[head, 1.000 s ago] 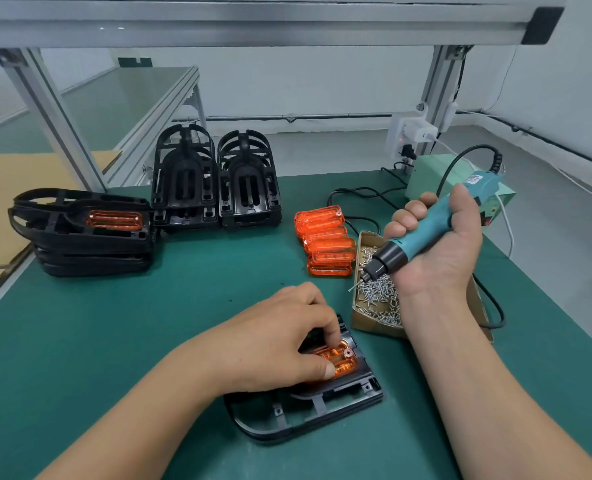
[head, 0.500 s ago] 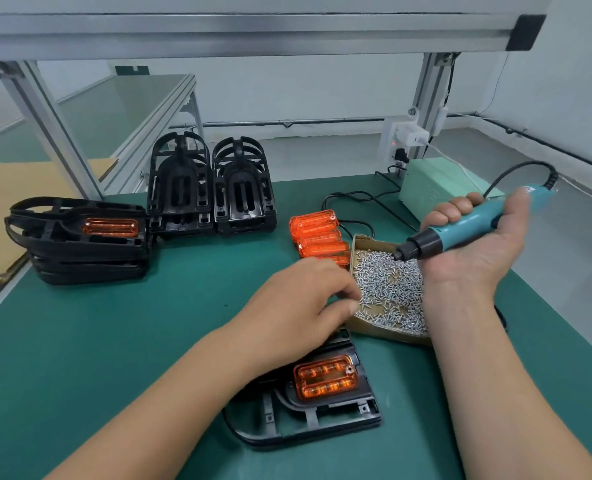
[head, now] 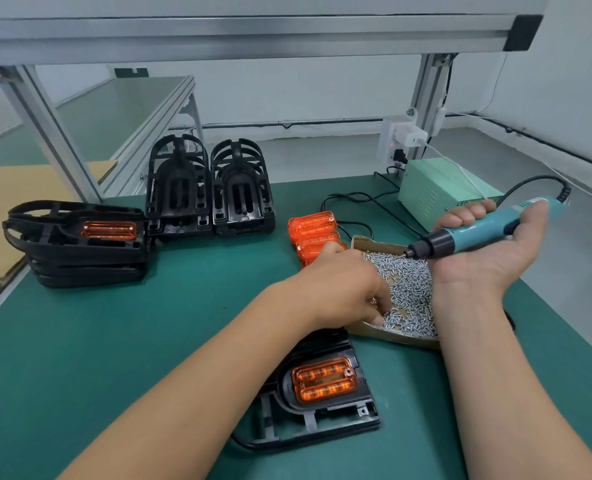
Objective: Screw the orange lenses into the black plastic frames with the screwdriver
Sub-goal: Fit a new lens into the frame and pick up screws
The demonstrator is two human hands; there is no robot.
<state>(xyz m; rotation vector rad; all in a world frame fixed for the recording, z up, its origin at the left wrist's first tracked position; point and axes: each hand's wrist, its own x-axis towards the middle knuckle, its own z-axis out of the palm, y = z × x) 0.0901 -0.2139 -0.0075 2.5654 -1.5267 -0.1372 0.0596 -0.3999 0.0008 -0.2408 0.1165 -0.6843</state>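
Screwdriver [head: 478,233] gripped in my right hand [head: 495,263] (tip over screws [head: 410,289]), left hand [head: 343,289] among them — pinching or not, I can't tell

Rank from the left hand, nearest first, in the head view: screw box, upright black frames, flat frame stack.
1. screw box: the left hand reaches into it.
2. upright black frames: behind, leftward.
3. flat frame stack: far left.
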